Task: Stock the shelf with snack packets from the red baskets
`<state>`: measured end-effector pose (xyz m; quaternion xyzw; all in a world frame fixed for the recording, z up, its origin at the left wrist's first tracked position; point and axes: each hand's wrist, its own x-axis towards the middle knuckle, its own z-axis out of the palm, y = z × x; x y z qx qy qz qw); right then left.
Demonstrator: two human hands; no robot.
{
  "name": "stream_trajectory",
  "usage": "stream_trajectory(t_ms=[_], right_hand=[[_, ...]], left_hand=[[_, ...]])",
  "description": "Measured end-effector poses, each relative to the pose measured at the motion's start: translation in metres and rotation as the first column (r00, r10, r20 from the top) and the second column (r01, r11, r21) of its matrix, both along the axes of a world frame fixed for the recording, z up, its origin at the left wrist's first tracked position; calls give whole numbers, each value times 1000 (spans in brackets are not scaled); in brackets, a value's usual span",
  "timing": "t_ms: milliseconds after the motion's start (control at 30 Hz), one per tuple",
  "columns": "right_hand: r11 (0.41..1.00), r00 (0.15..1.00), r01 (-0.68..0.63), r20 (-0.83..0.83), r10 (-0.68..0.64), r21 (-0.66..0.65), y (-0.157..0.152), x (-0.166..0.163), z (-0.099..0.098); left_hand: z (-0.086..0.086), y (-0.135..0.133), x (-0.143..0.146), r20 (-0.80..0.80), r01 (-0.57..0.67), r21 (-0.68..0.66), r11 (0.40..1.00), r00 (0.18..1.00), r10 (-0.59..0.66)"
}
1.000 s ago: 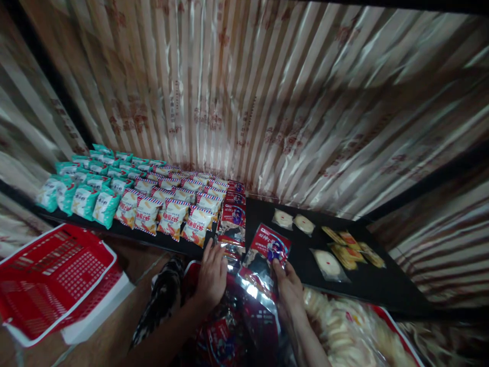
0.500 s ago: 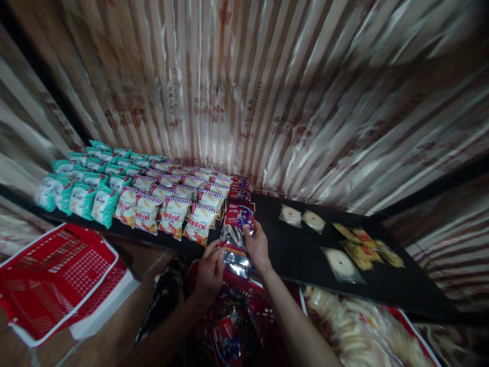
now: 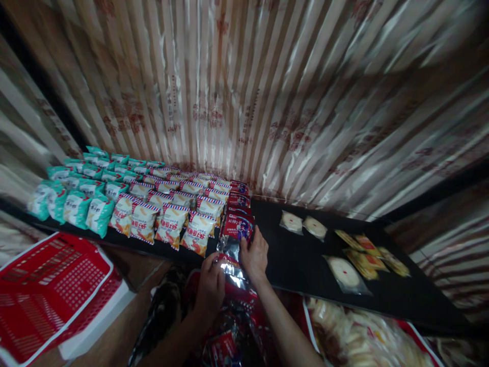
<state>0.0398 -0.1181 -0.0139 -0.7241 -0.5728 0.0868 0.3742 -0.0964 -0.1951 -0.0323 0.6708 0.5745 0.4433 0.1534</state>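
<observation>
A red and silver snack packet (image 3: 234, 230) stands at the front of a column of like red packets (image 3: 239, 200) on the black shelf (image 3: 282, 265). My right hand (image 3: 255, 256) grips its right side, thumb on the front. At the packet's lower left edge my left hand (image 3: 212, 280) is closed, fingers curled against it. Just left of it are rows of white and orange snack bags (image 3: 170, 224), and beyond those teal bags (image 3: 78, 209). Below my hands, more red packets (image 3: 223, 349) lie in a dark, partly hidden basket.
A red basket (image 3: 61, 290) stands at lower left on a white box (image 3: 95, 318). Round white packs (image 3: 346, 272) and yellow packets (image 3: 367, 252) lie on the shelf's right part. Under its front edge is a basket of bagged pale food (image 3: 362, 331). A striped curtain (image 3: 237, 92) hangs behind.
The packet has moved down and tilted back, toward the shelf and the red column. Both hands stay on it. The view has shifted slightly.
</observation>
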Motion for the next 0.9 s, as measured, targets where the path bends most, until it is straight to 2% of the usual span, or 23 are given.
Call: stream_trajectory(t_ms=[100,233,400,600,700,767,833,900], right_hand=[[999,999,-50,1,50,-1,-2,-1,-2],[1000,997,-31,68,31,-2,-5,-4,-1],[997,991,-69,118,64,37,-11,-5,-1],[996,998,-64,5,64,61,-20,0,6],[993,990,-22,-134,38,118,-42,6,14],[987,965,59,-262,-17,151,-66,9,17],[979,916,162,-387,-104,120,-97,12,12],[978,872,208,-456,-176,21,-127,13,-1]], left_hand=[[-1,-2,0,-40,1,-1,1000,999,-1],[0,-5,2,-91,-24,39,999,996,27],[6,-5,5,-166,87,156,984,984,-61],[8,-7,4,-240,113,154,982,968,-74],[14,-16,0,-205,171,174,970,969,-134],[16,-27,-4,-173,242,162,957,961,-214],[10,-43,-6,-134,314,126,941,945,-298],[-4,-60,-6,-92,368,59,928,928,-362]])
